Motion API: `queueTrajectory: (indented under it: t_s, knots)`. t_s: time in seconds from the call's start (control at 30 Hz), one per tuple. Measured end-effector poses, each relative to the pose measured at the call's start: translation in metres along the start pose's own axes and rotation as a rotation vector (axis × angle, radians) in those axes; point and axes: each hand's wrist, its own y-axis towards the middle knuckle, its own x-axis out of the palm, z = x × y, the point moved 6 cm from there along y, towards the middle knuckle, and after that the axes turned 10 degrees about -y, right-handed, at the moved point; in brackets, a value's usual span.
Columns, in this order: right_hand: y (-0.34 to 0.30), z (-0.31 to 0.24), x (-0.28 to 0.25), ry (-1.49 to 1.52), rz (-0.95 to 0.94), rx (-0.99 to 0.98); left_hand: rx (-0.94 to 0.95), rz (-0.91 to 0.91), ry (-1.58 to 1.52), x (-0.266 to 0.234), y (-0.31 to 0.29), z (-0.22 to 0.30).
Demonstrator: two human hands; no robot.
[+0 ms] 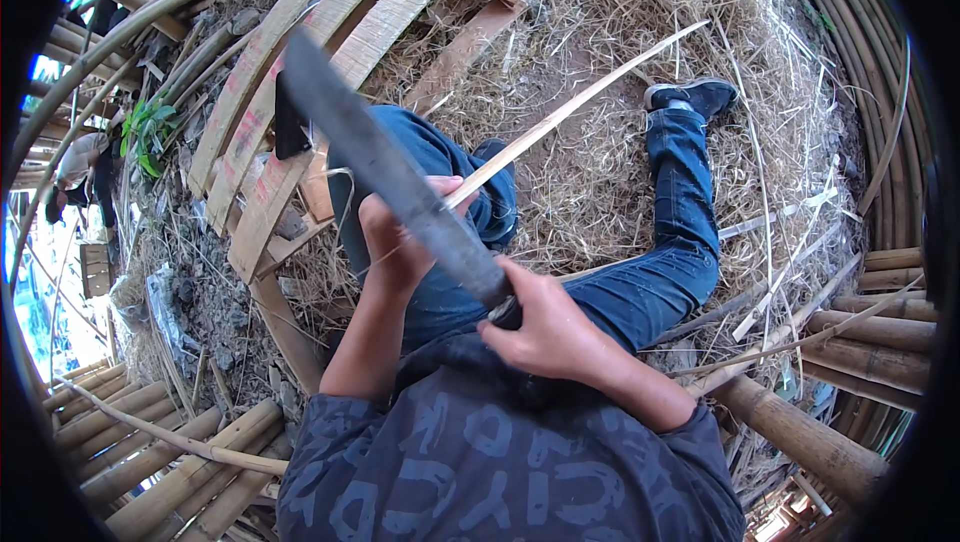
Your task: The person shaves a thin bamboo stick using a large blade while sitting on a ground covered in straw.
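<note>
My right hand (545, 327) is wrapped round the dark handle of a machete (395, 167). Its long grey blade slants up to the left, passing in front of my left hand. My left hand (392, 242) grips a pale split bamboo strip (590, 102) near its lower end, and the blade lies across the strip there. From that hand the strip stretches up and to the right over the ground. Part of my left hand's fingers is hidden behind the blade.
Thin shavings (590, 182) cover the ground between my outstretched legs. A slatted wooden pallet (385, 27) leans at the upper left, a dark object (291, 117) against it. Bamboo poles (865, 337) are stacked at the right. Another person (85, 162) is at the far left.
</note>
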Motion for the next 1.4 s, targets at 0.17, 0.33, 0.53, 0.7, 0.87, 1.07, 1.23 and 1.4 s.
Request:
queueTrajectory:
  t_s: [0.17, 0.33, 0.53, 0.7, 0.87, 1.07, 1.23, 1.4]
  knots:
    - [0.000, -0.014, 0.003, 0.010, -0.095, -0.004, 0.130, 0.002, 0.087, -0.003, -0.008, -0.008]
    - [0.003, 0.008, -0.023, 0.036, 0.248, -0.044, -0.107, -0.142, 0.082, -0.009, 0.001, 0.002]
    - [0.037, 0.042, -0.033, 0.313, 0.401, 0.099, 0.113, -0.282, 0.169, -0.010, 0.001, 0.020]
    - [0.062, 0.058, -0.032, 0.444, 0.451, 0.109, 0.103, -0.268, 0.340, -0.024, -0.012, 0.027]
    - [0.056, 0.070, -0.029, 0.459, 0.412, 0.104, -0.101, 0.316, 0.153, -0.127, -0.063, -0.004]
    - [0.037, 0.096, -0.041, 0.315, 0.425, 0.199, -1.414, 1.011, -0.492, -0.188, -0.342, -0.113]
    - [0.025, 0.131, -0.052, 0.317, 0.506, 0.256, -1.851, 0.189, -0.157, -0.112, -0.297, -0.036]
    - [0.015, 0.161, -0.051, 0.392, 0.587, 0.332, -1.277, -0.544, 0.369, -0.088, -0.109, 0.023]
